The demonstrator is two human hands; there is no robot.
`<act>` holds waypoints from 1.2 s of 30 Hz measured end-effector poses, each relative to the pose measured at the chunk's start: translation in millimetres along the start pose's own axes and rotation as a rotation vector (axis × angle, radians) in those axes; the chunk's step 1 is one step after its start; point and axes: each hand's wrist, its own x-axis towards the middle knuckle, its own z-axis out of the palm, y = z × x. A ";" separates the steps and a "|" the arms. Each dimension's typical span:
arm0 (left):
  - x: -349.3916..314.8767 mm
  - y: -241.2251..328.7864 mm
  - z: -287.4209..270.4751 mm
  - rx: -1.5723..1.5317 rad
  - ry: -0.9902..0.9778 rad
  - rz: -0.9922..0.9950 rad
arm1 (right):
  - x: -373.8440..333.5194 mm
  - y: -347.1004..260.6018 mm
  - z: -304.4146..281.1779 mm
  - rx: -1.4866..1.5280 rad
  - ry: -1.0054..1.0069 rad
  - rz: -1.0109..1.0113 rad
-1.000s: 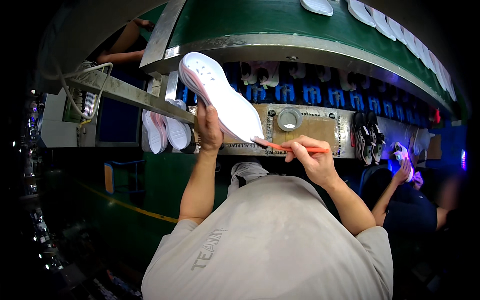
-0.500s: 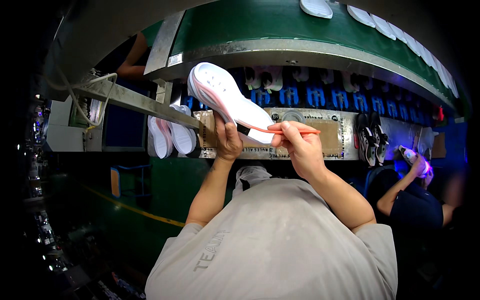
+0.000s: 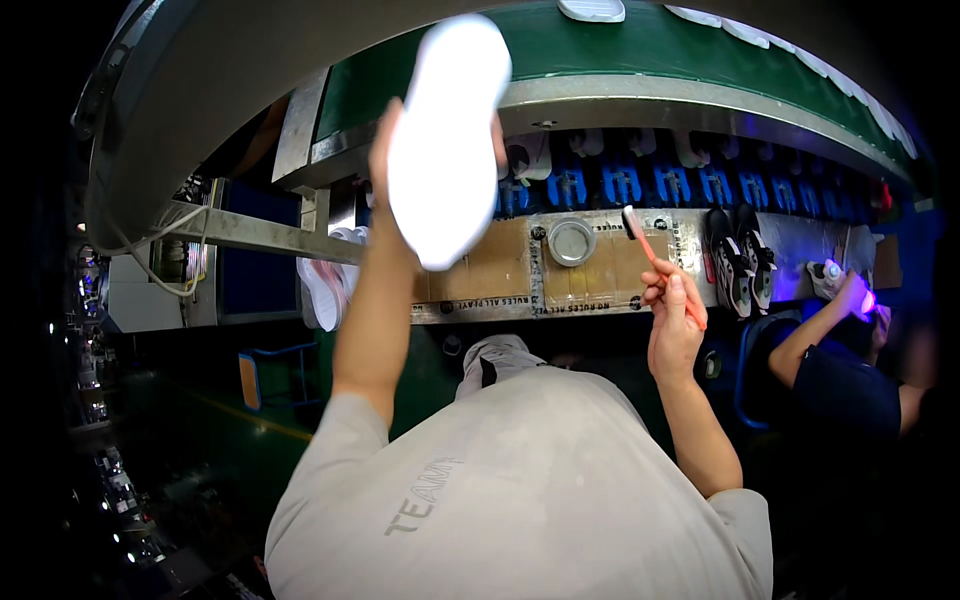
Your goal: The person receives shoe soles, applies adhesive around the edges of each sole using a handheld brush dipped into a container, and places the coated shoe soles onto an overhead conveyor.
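- The sole [image 3: 450, 140] has moved most: half a second ago it was tilted over the worktop [image 3: 790, 262], with its pink stripe showing; now it is raised in front of the green belt [image 3: 370, 90], its face glaring white and blurred.
- The left hand [image 3: 384, 155] has gone up with it and is clamped on the sole, fingers showing along both long edges; the palm is hidden behind it.
- The right hand [image 3: 676, 315] has drawn away to the person's right and is closed on the orange-handled brush [image 3: 643, 240], thumb and fingers together around the handle, bristle end up.
- The brush, touching the sole or nearly so before, is now well apart from it, so the brushing appears to be interrupted or finished on this piece; the glare hides whether the surface is fully coated.
- The round pot [image 3: 572, 241] remains on the cardboard [image 3: 470, 265], between the sole and the brush and touched by neither hand.
- More pale soles [image 3: 325, 290] rest at the left end, partly behind the left forearm.
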 end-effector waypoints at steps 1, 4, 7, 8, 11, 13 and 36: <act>33.7 21.2 18.3 -0.435 0.228 0.005 | -4.0 3.8 -4.3 -0.036 0.009 -0.003; 76.0 75.7 -71.5 -0.408 0.229 0.372 | -14.1 20.0 3.6 -0.078 -0.057 0.007; 86.2 45.3 -60.2 -0.151 0.402 0.167 | -23.3 43.7 -0.3 -0.164 -0.032 0.024; 84.5 28.8 -56.7 0.086 0.663 0.019 | -25.9 51.4 -1.8 -0.182 -0.034 0.037; -13.0 -21.7 -21.7 0.073 0.360 -0.142 | -29.3 75.6 -0.3 -0.289 -0.091 0.067; -88.1 -46.6 -3.8 0.057 0.264 -0.328 | -27.8 89.3 5.4 -0.335 -0.142 0.121; -503.7 45.7 -250.0 0.835 1.388 -0.755 | -52.3 326.9 313.0 -1.081 -0.917 0.083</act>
